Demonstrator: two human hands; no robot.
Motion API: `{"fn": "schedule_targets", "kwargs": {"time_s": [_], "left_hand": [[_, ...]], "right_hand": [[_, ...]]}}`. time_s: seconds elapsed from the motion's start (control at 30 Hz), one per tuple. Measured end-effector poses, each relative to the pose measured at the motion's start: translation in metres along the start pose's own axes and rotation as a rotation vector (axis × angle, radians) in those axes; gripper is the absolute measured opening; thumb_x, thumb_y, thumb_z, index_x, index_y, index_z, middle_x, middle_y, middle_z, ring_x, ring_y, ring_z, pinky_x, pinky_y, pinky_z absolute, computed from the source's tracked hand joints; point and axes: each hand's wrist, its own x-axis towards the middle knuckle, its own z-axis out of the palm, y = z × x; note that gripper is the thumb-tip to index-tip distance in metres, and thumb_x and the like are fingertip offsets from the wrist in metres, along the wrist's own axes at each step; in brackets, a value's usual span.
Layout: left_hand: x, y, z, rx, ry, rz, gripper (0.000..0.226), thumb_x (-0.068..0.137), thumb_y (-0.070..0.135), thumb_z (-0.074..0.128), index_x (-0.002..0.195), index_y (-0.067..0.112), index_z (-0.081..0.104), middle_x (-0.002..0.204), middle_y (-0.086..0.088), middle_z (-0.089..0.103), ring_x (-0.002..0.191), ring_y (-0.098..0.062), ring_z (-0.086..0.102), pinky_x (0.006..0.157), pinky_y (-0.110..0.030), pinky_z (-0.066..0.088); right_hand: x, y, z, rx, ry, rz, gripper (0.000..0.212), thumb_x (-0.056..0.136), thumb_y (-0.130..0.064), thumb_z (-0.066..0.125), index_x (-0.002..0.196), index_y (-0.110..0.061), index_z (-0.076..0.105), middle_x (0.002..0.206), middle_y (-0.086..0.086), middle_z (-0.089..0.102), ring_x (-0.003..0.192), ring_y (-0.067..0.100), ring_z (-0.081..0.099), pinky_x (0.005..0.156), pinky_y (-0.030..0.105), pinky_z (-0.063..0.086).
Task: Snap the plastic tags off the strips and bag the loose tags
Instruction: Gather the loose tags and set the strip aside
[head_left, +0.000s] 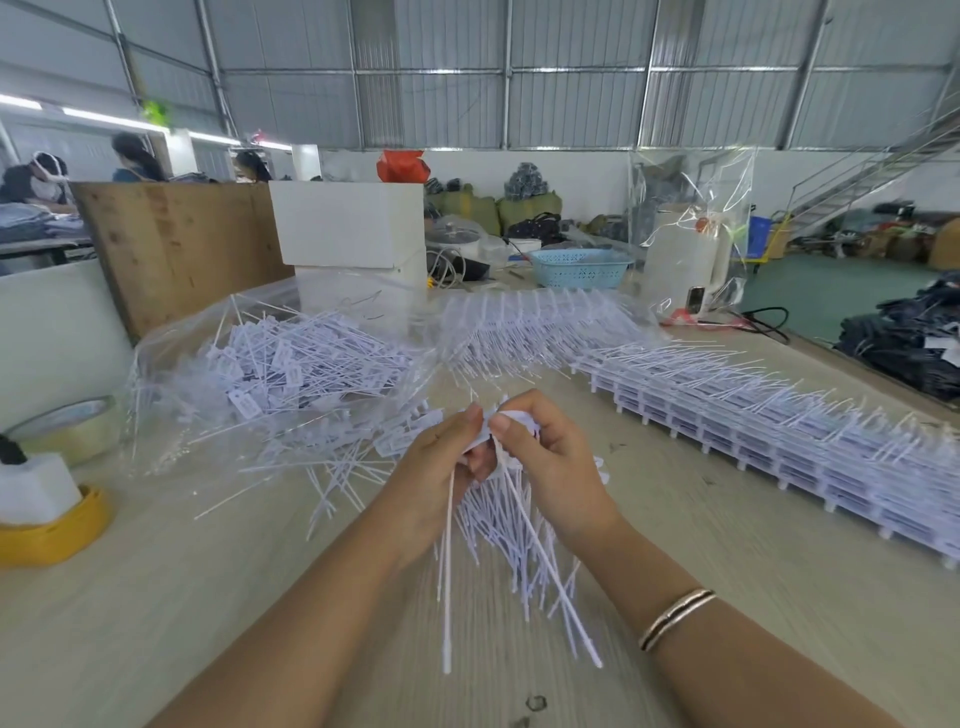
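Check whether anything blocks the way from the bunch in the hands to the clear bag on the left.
Nothing visible does. Both hands hold the tags above the table; between them and the bag lie only loose tags spilled flat at its mouth, easy to pass over.

White plastic tags (511, 525), thin and smooth with a faint sheen, are fanning out over a pale wood-grain table (208, 597) that is looking matt and lightly scuffed. A clear plastic bag (171, 353), glossy and crinkled, is catching the light around more loose tags, while stacked white plastic strips (779, 431) are showing a hard, moulded finish. A rough, unfinished plywood board (176, 244) is standing behind, a perforated blue plastic basket (579, 266) is looking dull beside it, and a polished metal bangle (675, 618) is gleaming on one wrist.
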Motion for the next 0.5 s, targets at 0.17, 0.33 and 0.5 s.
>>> {"fn": "schedule_targets", "kwargs": {"time_s": [0.17, 0.33, 0.5], "left_hand": [[0.001, 0.001, 0.012, -0.264, 0.036, -0.026, 0.034, 0.086, 0.033, 0.053, 0.056, 0.016, 0.052, 0.050, 0.001, 0.037, 0.052, -0.012, 0.040, 0.069, -0.029, 0.036], [-0.002, 0.005, -0.013, 0.493, -0.012, 0.008, 0.049, 0.086, 0.055, 0.040, 0.047, 0.027, 0.048, 0.048, 0.008, 0.045, 0.051, -0.012, 0.042, 0.066, -0.028, 0.035], [0.000, 0.003, -0.019, 0.554, 0.009, -0.035, 0.050, 0.082, 0.058, 0.044, 0.046, 0.024, 0.048, 0.046, 0.006, 0.045, 0.047, -0.009, 0.043, 0.062, -0.025, 0.035]], "right_hand": [[0.000, 0.002, 0.010, -0.026, 0.061, -0.023, 0.012, 0.092, -0.013, 0.057, 0.081, -0.009, 0.056, 0.063, 0.003, 0.065, 0.060, 0.018, 0.063, 0.058, 0.028, 0.050], [0.002, 0.000, -0.014, -0.089, -0.086, 0.200, 0.024, 0.091, -0.022, 0.055, 0.068, -0.016, 0.052, 0.058, -0.004, 0.044, 0.058, 0.011, 0.040, 0.063, 0.024, 0.035], [-0.002, 0.003, -0.020, -0.249, -0.137, 0.193, 0.019, 0.092, -0.010, 0.057, 0.074, -0.016, 0.056, 0.060, -0.011, 0.045, 0.057, 0.007, 0.037, 0.058, 0.014, 0.033]]}}
